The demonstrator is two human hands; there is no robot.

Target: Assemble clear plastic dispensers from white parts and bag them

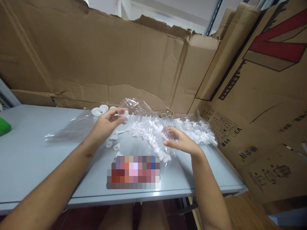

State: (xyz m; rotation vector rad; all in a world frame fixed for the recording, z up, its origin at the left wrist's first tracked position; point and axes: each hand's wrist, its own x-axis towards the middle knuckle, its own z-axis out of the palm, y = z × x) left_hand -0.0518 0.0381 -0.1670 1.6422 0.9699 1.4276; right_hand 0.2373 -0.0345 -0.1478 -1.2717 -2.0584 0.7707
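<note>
My left hand point(110, 123) is raised over the table, with a small white plastic piece point(126, 113) pinched between thumb and fingertips. To its right, my right hand point(180, 140) curls its fingers round a clear ribbed plastic container point(164, 136). A white cap-like part point(157, 128) sits at the container's upper left end, tilted toward my left hand. Behind and below both hands, many loose white plastic pieces point(146, 134) lie on and about a clear plastic bag point(133, 103). Several more clear ribbed containers point(167, 118) stand behind my right hand.
White round parts point(100, 110) lie by another clear bag point(69, 127) on the grey table point(28, 159). A bag of white pieces point(201, 132) rests at right. A blurred-out item point(133, 172) is near the front edge. Cardboard point(107, 54) walls the back; a carton point(263, 105) stands right.
</note>
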